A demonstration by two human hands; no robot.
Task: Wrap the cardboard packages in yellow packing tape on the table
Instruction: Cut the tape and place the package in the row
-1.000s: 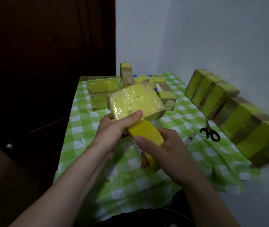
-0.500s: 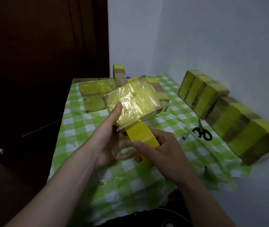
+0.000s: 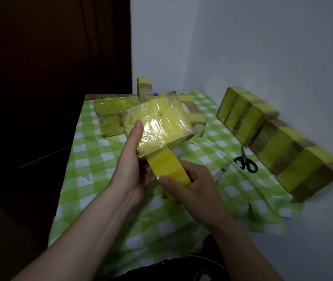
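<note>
The left hand (image 3: 131,171) grips the package (image 3: 161,122) above the table (image 3: 92,159), thumb on top. Just below the package's near edge, the right hand (image 3: 194,187) clutches the tape roll (image 3: 167,169).

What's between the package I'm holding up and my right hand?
In the head view, a band of yellow packing tape runs from the package down into the right hand.

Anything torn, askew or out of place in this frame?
The green checked tablecloth has a small tear left of the left hand, which grips the cardboard package, and it lies rumpled along its right side near the scissors. Nothing else stands out.
</note>
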